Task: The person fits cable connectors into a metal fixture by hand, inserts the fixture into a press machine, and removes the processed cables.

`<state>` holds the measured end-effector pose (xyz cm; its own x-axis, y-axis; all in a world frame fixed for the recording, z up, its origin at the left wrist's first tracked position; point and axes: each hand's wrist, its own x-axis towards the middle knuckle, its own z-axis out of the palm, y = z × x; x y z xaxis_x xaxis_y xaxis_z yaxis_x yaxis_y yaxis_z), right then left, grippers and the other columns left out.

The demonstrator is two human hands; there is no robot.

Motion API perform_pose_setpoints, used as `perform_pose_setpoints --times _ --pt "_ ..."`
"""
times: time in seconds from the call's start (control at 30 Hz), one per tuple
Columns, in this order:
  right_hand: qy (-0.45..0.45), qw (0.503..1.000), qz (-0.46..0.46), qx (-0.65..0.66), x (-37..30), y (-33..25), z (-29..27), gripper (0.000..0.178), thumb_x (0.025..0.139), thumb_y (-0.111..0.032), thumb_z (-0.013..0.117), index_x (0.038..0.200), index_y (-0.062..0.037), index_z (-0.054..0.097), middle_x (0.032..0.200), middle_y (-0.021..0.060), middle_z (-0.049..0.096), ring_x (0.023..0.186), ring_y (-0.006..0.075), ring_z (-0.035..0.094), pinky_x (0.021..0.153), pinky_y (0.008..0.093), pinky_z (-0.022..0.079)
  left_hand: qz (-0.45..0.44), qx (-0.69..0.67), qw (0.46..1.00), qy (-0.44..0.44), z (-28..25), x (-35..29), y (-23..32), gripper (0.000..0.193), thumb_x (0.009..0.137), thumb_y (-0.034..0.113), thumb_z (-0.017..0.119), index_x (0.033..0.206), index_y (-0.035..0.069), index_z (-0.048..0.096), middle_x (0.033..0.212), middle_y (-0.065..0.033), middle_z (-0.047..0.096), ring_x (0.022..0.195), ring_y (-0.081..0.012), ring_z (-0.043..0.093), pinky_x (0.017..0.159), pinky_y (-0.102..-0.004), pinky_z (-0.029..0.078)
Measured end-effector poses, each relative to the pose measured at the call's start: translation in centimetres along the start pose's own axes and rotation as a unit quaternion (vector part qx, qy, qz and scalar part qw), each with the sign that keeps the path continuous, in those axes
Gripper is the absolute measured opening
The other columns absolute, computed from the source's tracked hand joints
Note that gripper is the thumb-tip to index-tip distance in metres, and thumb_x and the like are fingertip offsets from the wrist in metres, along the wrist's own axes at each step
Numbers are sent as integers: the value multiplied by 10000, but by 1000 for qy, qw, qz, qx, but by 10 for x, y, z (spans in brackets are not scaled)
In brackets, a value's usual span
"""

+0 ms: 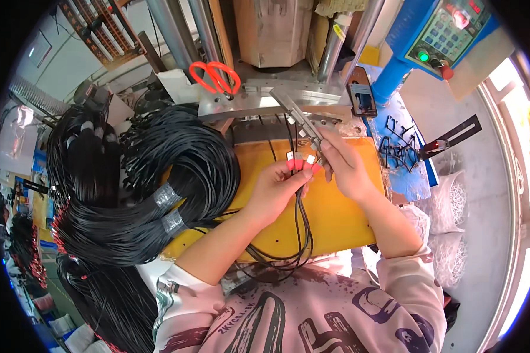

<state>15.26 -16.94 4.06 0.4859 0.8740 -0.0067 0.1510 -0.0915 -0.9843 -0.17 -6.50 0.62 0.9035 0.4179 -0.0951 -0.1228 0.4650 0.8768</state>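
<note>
My left hand [275, 189] is closed around several black cables [300, 226] with red-and-white plug ends [299, 160], fanned side by side and pointing up. Between the fingers and thumb of my right hand [343, 166] is the lower end of a slim metal mould bar [296, 113], tilted up to the left. Small white pieces sit along the bar's edge. My right fingertips come close to the rightmost red plug; whether they touch it I cannot tell. Below my hands, the cables loop over the yellow work surface [341, 206].
Big bundles of black cable [179, 153] lie to the left, bound with clear wrap [166, 196]. Orange-handled scissors [215, 78] rest by the metal press bed [250, 101]. A phone [361, 92], small black parts [397, 147] and a blue control panel [444, 38] are at the right.
</note>
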Motion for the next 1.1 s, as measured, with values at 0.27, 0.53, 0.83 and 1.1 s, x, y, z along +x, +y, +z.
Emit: perform_pose_setpoints --times 0.27,0.53,0.83,1.1 --pt "-1 999 -9 -46 -8 8 1 440 1022 -157 506 1428 -1 446 902 32 567 694 77 543 599 233 496 29 66 997 41 4 -1 -3 182 969 151 641 1074 9 684 795 20 618 691 -67 554 629 -225 441" --pt "-38 982 -76 -170 -7 8 -2 488 949 -104 627 1399 8 476 940 50 612 781 103 575 723 272 502 48 121 990 52 -4 4 -2 186 976 174 639 1036 6 689 776 30 605 666 -54 529 600 -222 422" --pt "-23 976 -38 -212 -12 2 -3 420 918 -123 670 1308 -4 570 929 56 653 793 109 565 747 269 483 -16 105 994 -1 -14 5 7 352 1025 321 553 1027 -5 687 758 37 573 677 -52 497 650 -224 421" --pt "-20 980 -49 -194 -15 6 -6 480 856 -185 754 1273 -10 594 893 69 644 791 115 556 749 278 479 -17 30 996 88 -9 8 5 433 1024 396 536 1079 -2 696 783 30 585 711 -59 494 680 -222 422"
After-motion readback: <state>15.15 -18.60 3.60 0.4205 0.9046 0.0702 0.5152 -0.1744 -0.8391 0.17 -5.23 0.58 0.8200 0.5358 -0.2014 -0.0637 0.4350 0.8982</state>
